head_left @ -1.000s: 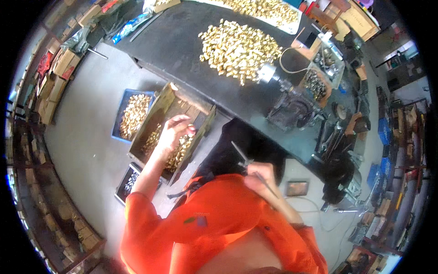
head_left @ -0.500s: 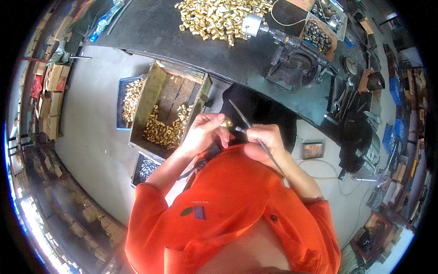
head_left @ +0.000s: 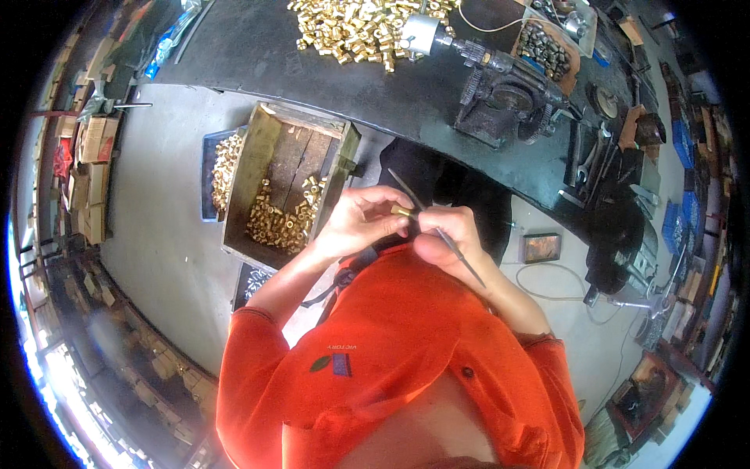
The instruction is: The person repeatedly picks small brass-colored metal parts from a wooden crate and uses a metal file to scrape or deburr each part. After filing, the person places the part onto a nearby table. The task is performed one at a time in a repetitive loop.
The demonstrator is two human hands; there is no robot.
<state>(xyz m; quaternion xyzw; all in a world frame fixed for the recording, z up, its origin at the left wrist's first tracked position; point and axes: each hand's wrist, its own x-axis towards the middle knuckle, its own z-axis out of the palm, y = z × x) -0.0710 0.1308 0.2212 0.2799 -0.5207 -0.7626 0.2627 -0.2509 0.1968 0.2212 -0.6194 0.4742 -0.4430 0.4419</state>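
Note:
My left hand [head_left: 361, 223] pinches a small brass fitting [head_left: 401, 210] between thumb and fingertips, just in front of my waist. Against it from the right come the fingertips of my right hand [head_left: 448, 231]. That hand is closed around a thin, dark, file-like rod [head_left: 470, 269], which slants across it with its far end pointing up and left. A small piece may be between the right fingertips at the fitting, but the fingers hide it.
Left of my hands, a wooden crate [head_left: 334, 166] holds loose brass fittings. Behind it is a blue bin [head_left: 208, 176] of more. On the dark workbench [head_left: 258, 59] lie a heap of brass fittings [head_left: 355, 31] and a geared hand-crank machine [head_left: 508, 98]. A small box [head_left: 541, 248] sits at right.
My two hands have come together: the left has moved right with the brass fitting, which now meets my right fingertips. A silvery tip seen at the right fingers before is now hidden.

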